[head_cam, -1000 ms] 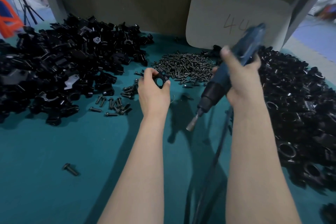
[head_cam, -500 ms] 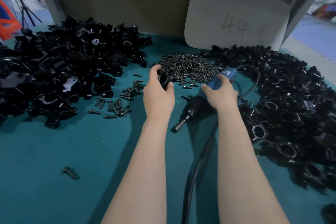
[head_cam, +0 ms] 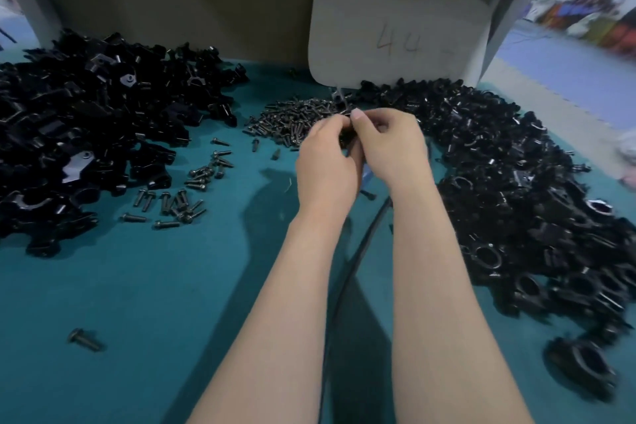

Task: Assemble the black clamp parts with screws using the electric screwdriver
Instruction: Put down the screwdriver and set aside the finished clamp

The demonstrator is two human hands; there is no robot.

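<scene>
My left hand [head_cam: 325, 162] and my right hand [head_cam: 390, 144] meet above the table's middle, fingers pinched together on a small black clamp part [head_cam: 345, 138] that they mostly hide. What sits between the fingertips cannot be made out. The electric screwdriver lies under my hands; only a blue sliver [head_cam: 367, 171] and its black cable [head_cam: 347, 272] show. The pile of dark screws [head_cam: 292, 117] lies just beyond my left hand.
A big heap of black clamp parts [head_cam: 86, 134] fills the left side and another heap [head_cam: 516, 189] the right. Loose screws [head_cam: 179, 198] lie scattered left of my hands, with one alone [head_cam: 82, 340] near the front. A white card marked 44 [head_cam: 395, 34] leans at the back.
My right hand lowered the screwdriver onto the table, let it go and moved up to join my left hand on the clamp part. My left hand shifted slightly right and away.
</scene>
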